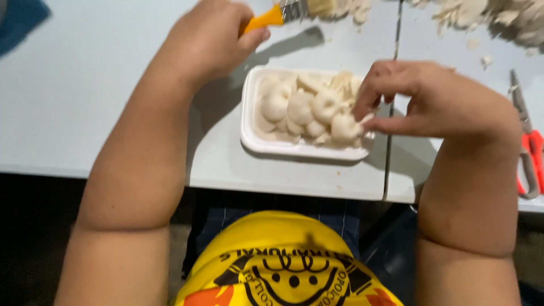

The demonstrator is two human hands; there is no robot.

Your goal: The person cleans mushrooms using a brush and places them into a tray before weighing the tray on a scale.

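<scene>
Left hand fisted (right hand pinching).

Pale grey table, made of two tops butted together, with a narrow dark seam running from the far edge to the near edge. Red-and-grey scissors lie flat near the right edge, blades pointing away; a loose heap of pale trimmings and crumbs spreads along the far right, with a few stray bits just below it. A blue cloth shows at the far left corner, cut off by the frame.
</scene>
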